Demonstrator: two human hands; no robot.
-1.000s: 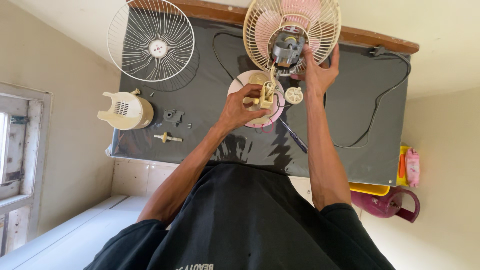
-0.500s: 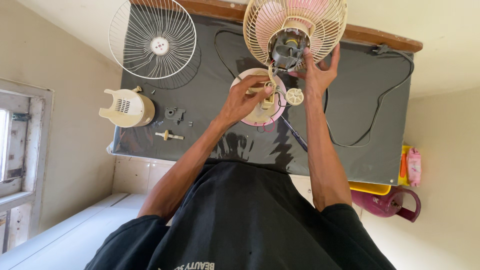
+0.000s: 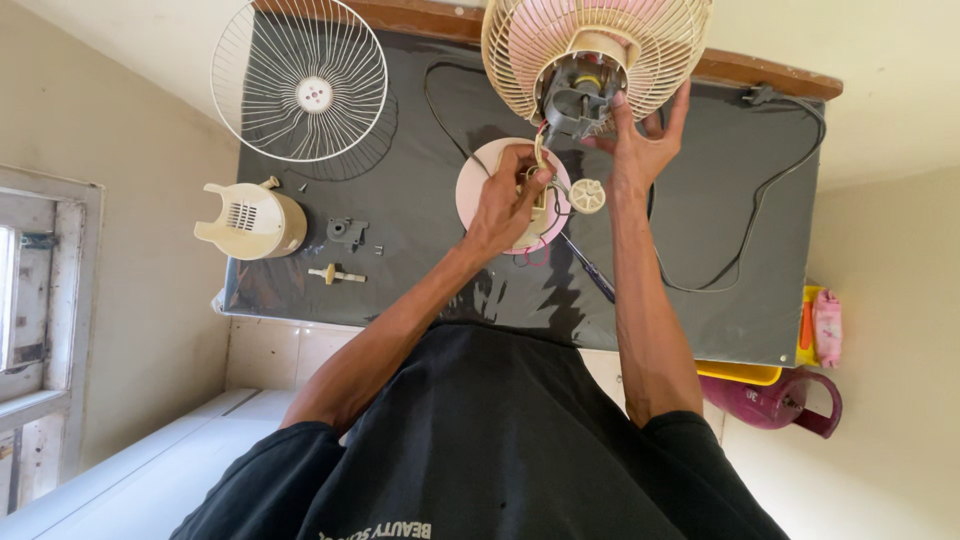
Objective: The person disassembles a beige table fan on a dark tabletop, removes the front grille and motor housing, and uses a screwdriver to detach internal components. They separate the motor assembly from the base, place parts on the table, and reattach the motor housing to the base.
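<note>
Nearest, a black shirt (image 3: 480, 440) fills the lower frame, both forearms reaching out over a dark counter (image 3: 700, 300). The left hand (image 3: 505, 205) hovers over a round pink base (image 3: 475, 185), its fingers (image 3: 535, 178) pinched shut on thin wires (image 3: 541, 150) that run up to the fan's motor (image 3: 580, 95). Beside it, the right hand (image 3: 640, 150) has its fingers spread open, thumb and forefinger touching the motor housing; whether they grip it I cannot tell. A small cream knob (image 3: 587, 195) sits just below this hand, and a dark screwdriver (image 3: 590, 270) lies by the wrist. The motor sits at the counter's far edge, in a cream rear grille (image 3: 650, 50) with pink blades behind. To the left lie a cream motor cover (image 3: 250, 220), a small grey part (image 3: 347, 232) and a cream shaft (image 3: 337, 274). Farther off, a front grille (image 3: 300, 85) stands. A black cord (image 3: 760, 200) loops on the right.
</note>
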